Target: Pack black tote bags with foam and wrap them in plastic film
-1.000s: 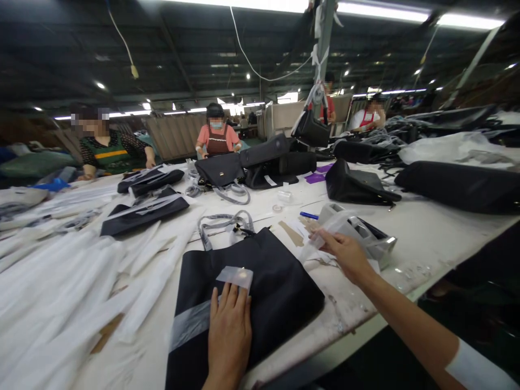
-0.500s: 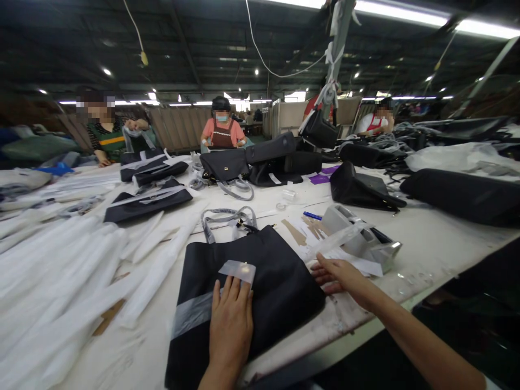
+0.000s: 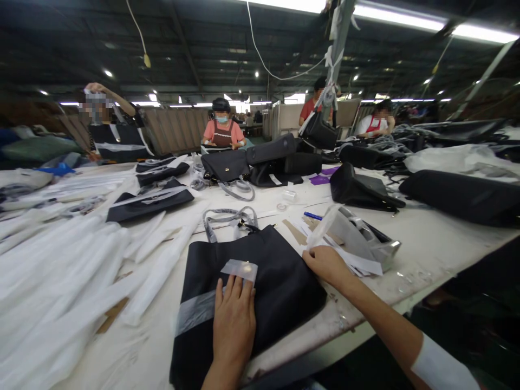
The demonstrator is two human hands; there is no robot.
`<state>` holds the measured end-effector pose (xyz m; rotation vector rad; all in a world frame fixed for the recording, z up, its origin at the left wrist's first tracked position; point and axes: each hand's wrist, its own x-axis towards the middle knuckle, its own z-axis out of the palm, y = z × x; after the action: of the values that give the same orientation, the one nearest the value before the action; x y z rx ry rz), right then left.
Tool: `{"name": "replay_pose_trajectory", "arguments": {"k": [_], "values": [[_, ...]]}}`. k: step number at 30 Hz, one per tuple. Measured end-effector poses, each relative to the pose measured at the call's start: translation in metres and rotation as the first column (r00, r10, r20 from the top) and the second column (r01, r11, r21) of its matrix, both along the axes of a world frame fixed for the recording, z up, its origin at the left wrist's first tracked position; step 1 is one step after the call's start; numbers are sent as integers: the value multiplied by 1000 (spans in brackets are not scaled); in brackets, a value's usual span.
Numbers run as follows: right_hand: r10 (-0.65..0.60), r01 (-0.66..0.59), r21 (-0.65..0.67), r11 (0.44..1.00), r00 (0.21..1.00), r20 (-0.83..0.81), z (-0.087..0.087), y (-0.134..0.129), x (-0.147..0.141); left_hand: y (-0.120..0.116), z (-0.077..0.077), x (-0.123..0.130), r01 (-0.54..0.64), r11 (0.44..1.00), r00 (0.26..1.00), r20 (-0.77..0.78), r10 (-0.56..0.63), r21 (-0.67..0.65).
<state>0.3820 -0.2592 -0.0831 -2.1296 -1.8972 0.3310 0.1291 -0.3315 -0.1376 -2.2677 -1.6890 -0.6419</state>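
A black handbag [image 3: 280,271] lies flat before me, with a translucent strip across its left side and a small film patch [image 3: 239,269] over its gold clasp. My left hand [image 3: 234,314] rests flat on the bag, fingers stretched out, fingertips at the lower edge of that patch. Beyond the bag's top edge loops its wrapped strap [image 3: 229,214]. My right hand [image 3: 327,264] is closed at the bag's right edge, pinching the end of translucent tape [image 3: 319,232]. That tape runs up to a grey tape dispenser [image 3: 357,238] on the table.
White wrapping sheets [image 3: 60,292] cover the table's left side. Paper strips [image 3: 357,264] and a blue pen [image 3: 312,215] lie by the dispenser. More black bags [image 3: 368,189] stand further back. Several co-workers are across the table; one raises a bag [image 3: 119,142] at the left.
My right hand has moved slightly up and left, closing on the tape end, and the tape now stands raised. My left hand stays on the bag. The co-worker at left has lifted a bag.
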Motion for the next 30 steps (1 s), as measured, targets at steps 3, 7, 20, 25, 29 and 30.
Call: {"name": "replay_pose_trajectory", "arguments": {"k": [3,7,20,25,29,30], "values": [[-5,6,6,1000,996,-84,-9,-3,8,-1,0,0,-3,1000,1000,12,3,9],[-106,140,3,990,762,-639,-25,-10,15,-1,-2,-1,-4,1000,1000,15,4,14],[25,525,56,849,67,-997,-12,3,34,6,-19,-5,15,987,1000,4,-16,160],[114,653,92,752,10,-993,8,8,60,9,-24,-10,65,976,994,-104,-44,209],[184,721,127,681,0,-983,23,8,73,13,-31,-14,88,965,991,-122,-59,246],[200,725,141,674,4,-980,26,8,75,14,-33,-15,97,964,989,-133,-65,249]]}}
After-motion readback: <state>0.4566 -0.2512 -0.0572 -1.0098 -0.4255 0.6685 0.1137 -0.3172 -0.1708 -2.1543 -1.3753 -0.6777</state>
